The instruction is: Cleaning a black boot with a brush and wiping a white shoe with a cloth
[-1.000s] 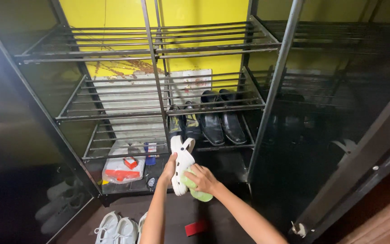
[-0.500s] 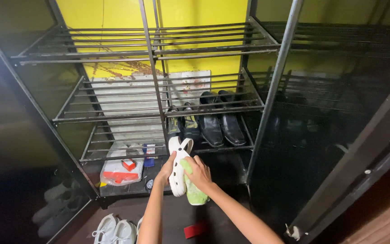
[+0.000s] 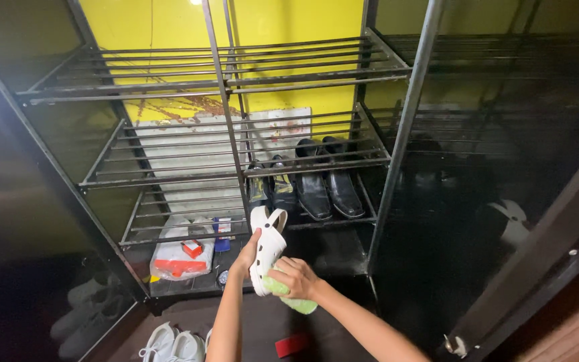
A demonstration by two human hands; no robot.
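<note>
The left hand (image 3: 246,253) grips a white clog (image 3: 266,248) by its side edge, fingers closed round the rim, and holds it in the air in front of the metal shoe rack (image 3: 226,121) with its long axis nearly upright, heel strap up and toe down. The right hand (image 3: 294,277) sits at the clog's lower end, just right of and below the left, its fingers bunched tight on a green cloth (image 3: 294,302) pressed against the toe. A pair of black dress shoes (image 3: 328,181) stands on the lower shelf behind.
</note>
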